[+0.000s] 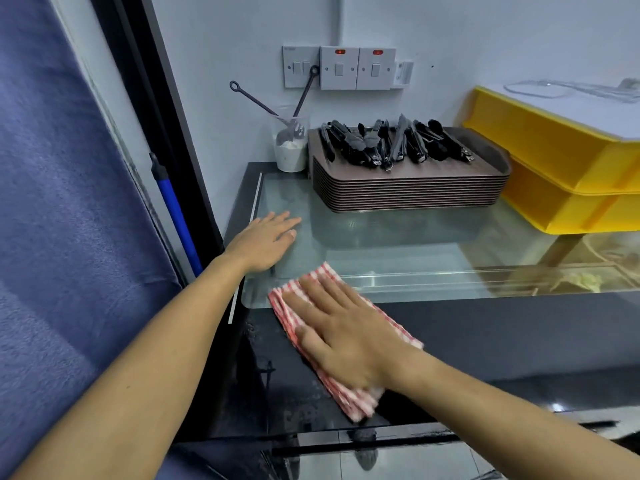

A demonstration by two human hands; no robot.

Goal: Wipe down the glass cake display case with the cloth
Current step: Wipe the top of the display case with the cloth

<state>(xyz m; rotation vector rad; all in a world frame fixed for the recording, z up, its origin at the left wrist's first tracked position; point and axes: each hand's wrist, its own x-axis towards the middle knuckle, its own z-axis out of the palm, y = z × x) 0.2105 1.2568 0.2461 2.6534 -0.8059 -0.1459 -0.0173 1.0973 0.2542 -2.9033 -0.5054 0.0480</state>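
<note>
The glass cake display case [433,258] fills the lower middle of the head view, with a clear glass top and a dark front band. A folded red-and-white checked cloth [287,310] lies across the near left corner of the top. My right hand [343,334] presses flat on the cloth with straight, spread fingers. My left hand [265,242] rests flat on the glass near the left edge, fingers straight, holding nothing.
A stack of brown trays [408,188] topped with several black tongs [394,142] stands at the back of the case. Beside it is a plastic cup [290,147] of utensils. Yellow bins [568,168] sit at the right. A blue curtain [62,202] hangs left.
</note>
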